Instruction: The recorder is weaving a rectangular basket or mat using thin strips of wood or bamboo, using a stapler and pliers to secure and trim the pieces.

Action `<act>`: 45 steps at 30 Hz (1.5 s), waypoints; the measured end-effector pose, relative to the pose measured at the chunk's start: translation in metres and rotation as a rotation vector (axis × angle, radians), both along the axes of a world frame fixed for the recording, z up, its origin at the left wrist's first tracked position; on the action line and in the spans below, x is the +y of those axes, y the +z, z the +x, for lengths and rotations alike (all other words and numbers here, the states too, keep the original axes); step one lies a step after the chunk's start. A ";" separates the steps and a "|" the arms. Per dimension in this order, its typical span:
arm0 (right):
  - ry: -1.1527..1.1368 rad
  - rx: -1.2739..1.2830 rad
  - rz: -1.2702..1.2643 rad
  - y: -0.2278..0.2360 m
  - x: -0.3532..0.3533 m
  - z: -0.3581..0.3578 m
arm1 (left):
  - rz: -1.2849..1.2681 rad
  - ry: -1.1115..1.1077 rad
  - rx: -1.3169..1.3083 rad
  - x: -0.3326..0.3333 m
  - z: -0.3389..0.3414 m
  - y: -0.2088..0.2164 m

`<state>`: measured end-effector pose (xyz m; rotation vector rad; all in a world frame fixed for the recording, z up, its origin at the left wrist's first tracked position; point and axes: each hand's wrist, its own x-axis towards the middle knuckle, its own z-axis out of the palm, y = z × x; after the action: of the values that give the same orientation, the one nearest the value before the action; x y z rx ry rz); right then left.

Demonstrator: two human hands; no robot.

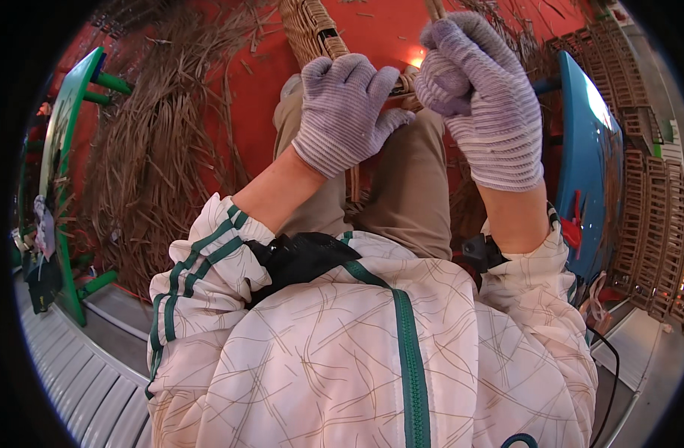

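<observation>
A tan woven wicker piece (306,36), perhaps part of a basket, stands between my knees with a black band showing on its edge. My left hand (347,113), in a purple-and-white striped knit glove, curls its fingers over the near end of this piece. To the right and a little higher, my right hand (485,101) wears a matching glove and is closed in a fist. A brown strand (435,9), like dried leaf, rises out of its fingers toward the top edge. Part of the wicker is hidden behind my hands and legs.
Dried brown leaf strips (159,149) lie heaped on the red floor (263,63) at the left. A green-framed seat or table (71,134) stands left, a blue one (581,127) right. Brown slatted or woven frames (644,224) are stacked at the far right.
</observation>
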<state>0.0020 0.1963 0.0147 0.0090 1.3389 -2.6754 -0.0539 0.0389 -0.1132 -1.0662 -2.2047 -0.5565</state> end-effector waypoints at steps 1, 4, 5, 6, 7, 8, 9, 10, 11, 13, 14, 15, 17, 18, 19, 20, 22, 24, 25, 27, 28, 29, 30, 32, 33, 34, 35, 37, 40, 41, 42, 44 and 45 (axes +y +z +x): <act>0.002 -0.004 0.002 0.010 -0.009 0.002 | 0.006 0.003 0.010 -0.002 0.001 0.002; -0.255 -0.045 0.188 0.021 -0.026 0.004 | 0.024 -0.001 0.004 -0.002 -0.001 0.001; -0.243 0.000 0.251 0.018 -0.023 0.002 | 0.032 -0.007 -0.010 -0.001 -0.001 0.001; -0.230 0.048 0.313 0.017 -0.022 -0.001 | 0.036 -0.006 -0.009 -0.001 -0.001 0.001; -0.230 0.050 0.317 0.020 -0.022 -0.005 | 0.034 -0.006 -0.004 -0.001 0.001 0.000; -0.217 0.049 0.270 0.024 -0.024 -0.009 | 0.031 -0.005 0.002 -0.001 0.003 0.001; -0.206 0.047 0.222 0.025 -0.025 -0.013 | 0.033 -0.007 0.003 0.000 0.004 0.001; -0.209 0.047 0.223 0.023 -0.026 -0.019 | 0.018 -0.001 -0.024 0.000 0.005 0.002; -0.209 0.063 0.260 0.019 -0.025 -0.027 | 0.003 0.004 -0.051 0.002 0.004 0.002; -0.194 0.076 0.250 0.013 -0.022 -0.043 | -0.015 0.024 -0.041 0.003 0.003 0.000; -0.195 0.074 0.248 0.011 -0.021 -0.045 | -0.032 0.044 -0.029 0.003 0.003 -0.001; -0.153 0.090 0.235 0.010 -0.017 -0.047 | -0.030 0.040 -0.029 0.004 0.002 -0.001; -0.114 0.107 0.223 0.012 -0.014 -0.049 | -0.013 0.021 -0.015 0.005 0.001 0.000; -0.140 0.053 0.281 0.013 -0.016 -0.050 | -0.014 0.022 -0.016 0.006 0.001 -0.001; -0.165 0.000 0.339 0.013 -0.019 -0.051 | -0.016 0.035 -0.020 0.006 0.002 -0.001; -0.163 0.000 0.337 0.009 -0.019 -0.056 | -0.017 0.050 -0.023 0.006 0.003 -0.001; -0.150 0.022 0.328 -0.004 -0.012 -0.078 | -0.019 0.053 -0.029 0.007 0.004 -0.002; -0.088 -0.013 0.260 -0.027 0.000 -0.109 | -0.019 0.044 -0.036 0.011 0.007 0.000; -0.037 -0.055 0.210 -0.042 0.007 -0.124 | -0.026 0.060 -0.037 0.013 0.008 0.002; -0.027 -0.205 0.376 -0.060 0.000 -0.147 | -0.048 0.083 -0.038 0.009 0.011 0.003; -0.036 -0.202 0.367 -0.079 0.003 -0.162 | -0.016 0.060 -0.047 0.008 0.011 0.005; 0.062 -0.239 0.292 -0.105 0.012 -0.178 | 0.022 0.032 -0.058 0.009 0.010 0.006; 0.173 -0.276 0.210 -0.113 0.008 -0.182 | 0.013 0.031 -0.058 0.005 0.011 0.007; 0.195 -0.206 0.392 -0.128 0.007 -0.188 | 0.018 0.011 -0.034 -0.002 0.010 0.011; 0.231 -0.132 0.577 -0.134 -0.002 -0.190 | 0.001 0.022 -0.038 -0.010 0.010 0.010; 0.205 -0.135 0.574 -0.159 0.012 -0.209 | 0.074 -0.043 -0.043 -0.006 0.007 0.011; 0.474 0.019 0.265 -0.196 0.047 -0.239 | 0.152 -0.135 -0.044 0.007 0.003 0.017; 0.793 0.174 -0.095 -0.202 0.055 -0.239 | 0.158 -0.110 -0.092 -0.003 0.002 0.016; 0.335 0.340 1.771 -0.125 0.001 -0.182 | 0.045 -0.088 -0.108 -0.004 0.001 0.028; 0.420 0.613 1.957 -0.130 0.012 -0.188 | -0.076 -0.106 -0.080 0.005 -0.002 0.032; 0.516 0.910 2.112 -0.137 0.016 -0.196 | -0.083 -0.124 -0.075 0.011 -0.004 0.035; 0.503 0.764 2.071 -0.141 0.007 -0.201 | -0.132 -0.105 -0.063 0.013 -0.006 0.037; 0.519 0.665 2.034 -0.139 0.000 -0.200 | -0.140 -0.106 -0.062 0.011 -0.006 0.037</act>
<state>-0.1984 0.1966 -0.1245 -0.8015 2.8323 -0.0624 -0.0601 0.0496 -0.0758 -1.2607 -2.2786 -0.4926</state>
